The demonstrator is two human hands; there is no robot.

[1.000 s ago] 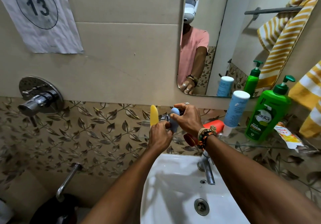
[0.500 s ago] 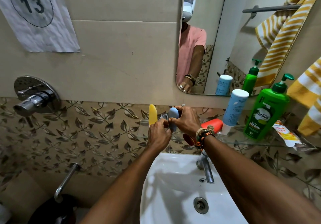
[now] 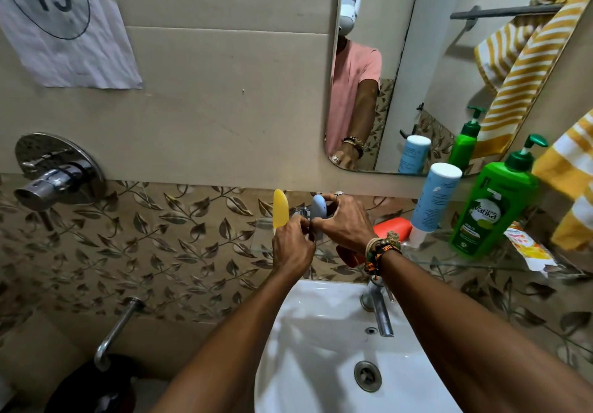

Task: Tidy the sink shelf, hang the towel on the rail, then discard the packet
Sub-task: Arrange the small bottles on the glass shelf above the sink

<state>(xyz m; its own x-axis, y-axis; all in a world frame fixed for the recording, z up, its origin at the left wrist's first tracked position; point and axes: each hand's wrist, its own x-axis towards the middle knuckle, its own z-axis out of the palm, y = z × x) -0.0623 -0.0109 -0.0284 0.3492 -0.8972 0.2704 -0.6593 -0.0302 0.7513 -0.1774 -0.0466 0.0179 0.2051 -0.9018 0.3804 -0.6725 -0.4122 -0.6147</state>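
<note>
Lighting moderate and even, warm in tone. Light falls from above: the forearms (image 3: 465, 316) throw soft, overlapping shadows into the white sink basin (image 3: 305, 380), lower centre. Glare is limited to hard highlights on the chrome wall valve (image 3: 54, 181), left of frame, and on the tap spout (image 3: 383, 319). Lower left corner falls dark, detail lost. Focus is sharp through the centre, slightly softer at the striped towel (image 3: 571, 169) on the far right edge. Wide-angle distortion evident — the mirror (image 3: 410, 76) and tile joints lean and bow towards the borders.

Beaded bracelets (image 3: 382, 249) on right wrist; ring (image 3: 338, 194); pink tee (image 3: 353, 92) in mirror (image 3: 433, 59).
</note>
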